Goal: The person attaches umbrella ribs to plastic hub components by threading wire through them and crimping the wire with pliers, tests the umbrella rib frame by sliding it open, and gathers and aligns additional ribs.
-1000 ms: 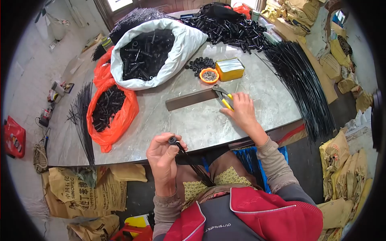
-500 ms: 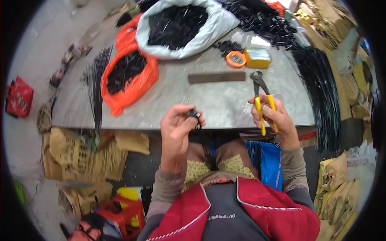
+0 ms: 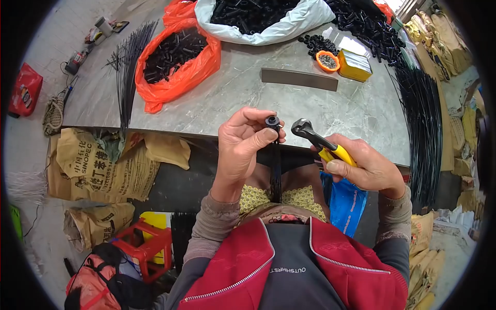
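My left hand (image 3: 242, 143) pinches a small black round fitting (image 3: 272, 121) over the table's front edge. From it a bundle of black strands (image 3: 276, 178) hangs down to my lap. To its right, my right hand (image 3: 364, 164) is wrapped round the yellow handles of the pincers (image 3: 323, 143). The dark head of the pincers points up and left, close to the fitting but apart from it. Its jaws look closed. Beyond my hands, a dark flat bar (image 3: 299, 79) lies on the grey table (image 3: 243, 98).
A red bag (image 3: 206, 67) and a white sack (image 3: 263, 37) hold black tubes. An orange bowl (image 3: 328, 61) of small bits stands beside a yellow box (image 3: 355, 65). Long black strands (image 3: 426, 119) lie at the right edge. A red stool (image 3: 147, 248) is at lower left.
My right hand has picked up the pincers from beside the bar and brought them near my left hand. The view has shifted, and the fitting is now upright in my left fingers.
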Motion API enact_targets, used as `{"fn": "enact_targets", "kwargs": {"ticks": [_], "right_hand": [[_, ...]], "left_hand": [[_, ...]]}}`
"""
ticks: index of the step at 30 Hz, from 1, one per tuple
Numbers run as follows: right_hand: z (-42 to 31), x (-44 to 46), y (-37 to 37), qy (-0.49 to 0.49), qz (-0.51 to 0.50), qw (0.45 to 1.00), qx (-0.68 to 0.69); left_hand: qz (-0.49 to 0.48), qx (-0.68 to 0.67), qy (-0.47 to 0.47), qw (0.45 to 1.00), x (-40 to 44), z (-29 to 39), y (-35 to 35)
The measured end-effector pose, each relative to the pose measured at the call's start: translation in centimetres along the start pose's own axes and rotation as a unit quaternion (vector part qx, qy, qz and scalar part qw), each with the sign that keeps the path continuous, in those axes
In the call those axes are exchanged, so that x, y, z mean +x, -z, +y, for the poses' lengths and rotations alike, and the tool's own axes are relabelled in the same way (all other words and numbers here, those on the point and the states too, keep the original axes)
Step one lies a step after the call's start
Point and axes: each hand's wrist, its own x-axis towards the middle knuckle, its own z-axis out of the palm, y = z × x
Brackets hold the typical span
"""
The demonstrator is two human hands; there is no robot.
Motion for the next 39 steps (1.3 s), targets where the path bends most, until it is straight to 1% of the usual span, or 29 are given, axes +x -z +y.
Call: {"fn": "enact_targets", "kwargs": {"ticks": [1,4,7,10,13,19,22,28,34,39], "right_hand": [[-0.5,0.1,0.0,-0.014,-0.001,1.0,-0.001],[-1.4,0.3,0.0,-0.01,-0.014,0.999,-0.032],[-2.6,1.2,0.0,-0.059,-0.021,0.997,-0.043],[-2.2,1.3,-0.2,-0.053,-0.019,0.998,-0.023],[-1.8,1.0,-0.4,-0.041,0.005,0.999,-0.029],[-1.4,1.3,-0.2,-0.055,-0.016,0.998,-0.015],[-0.5,1.0,-0.2,0.001,-0.013,0.999,0.034],[0.5,1.1,0.0,0.033,-0.018,0.999,0.039],[-0.8,1.1,0.6,0.005,-0.039,0.999,0.001],[-1.9,1.1,1.5,-0.044,-0.064,0.997,-0.012]], "left_hand": [[0.004,-0.003,-0.001,1.0,0.0,0.0,0.0],[0.0,0.0,-0.016,1.0,0.0,-0.3,-0.3],[0.007,0.013,-0.023,1.0,0.1,-0.4,-0.7],[0.008,0.017,-0.022,1.0,0.3,-0.4,-0.5],[0.004,0.017,-0.026,1.0,0.4,-0.4,0.2],[0.003,0.009,-0.017,1.0,0.5,-0.5,-0.6],[0.0,0.013,-0.018,1.0,0.3,-0.5,-0.2],[0.002,0.019,-0.027,0.999,0.2,-0.7,-0.3],[0.008,0.031,-0.035,0.999,0.1,-0.8,-0.5],[0.006,0.033,-0.046,0.998,0.0,-0.7,-0.6]]}}
